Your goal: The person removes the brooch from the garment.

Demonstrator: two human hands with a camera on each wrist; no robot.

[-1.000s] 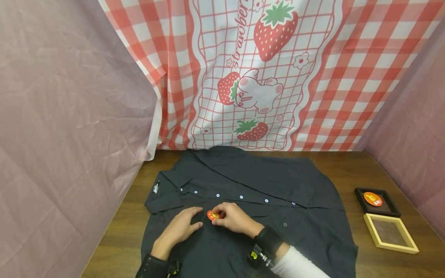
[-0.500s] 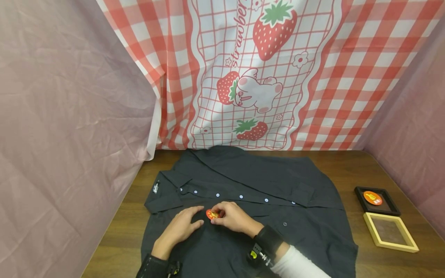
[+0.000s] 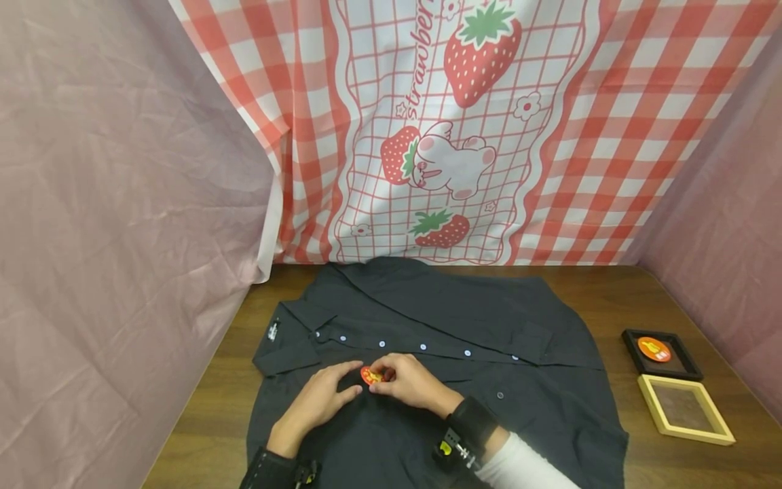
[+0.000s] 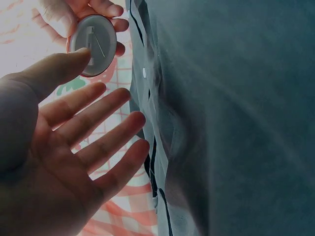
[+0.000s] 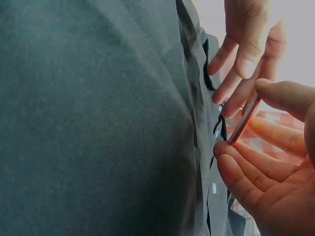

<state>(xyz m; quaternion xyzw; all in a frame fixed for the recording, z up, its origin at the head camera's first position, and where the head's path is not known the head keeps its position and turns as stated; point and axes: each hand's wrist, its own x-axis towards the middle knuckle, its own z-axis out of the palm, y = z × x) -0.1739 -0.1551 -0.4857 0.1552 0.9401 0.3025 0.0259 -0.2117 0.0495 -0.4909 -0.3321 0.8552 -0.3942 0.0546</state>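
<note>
The right hand (image 3: 411, 382) is pinching a red badge (image 3: 368, 375) by its rim, the left hand (image 3: 319, 397) hovering alongside, fingers spread; a dark shirt (image 3: 476, 380) is lying beneath both.

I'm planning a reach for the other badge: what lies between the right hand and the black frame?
Past the right hand, the head view shows dark shirt, then a bare strip of wooden table up to the black frame.
</note>
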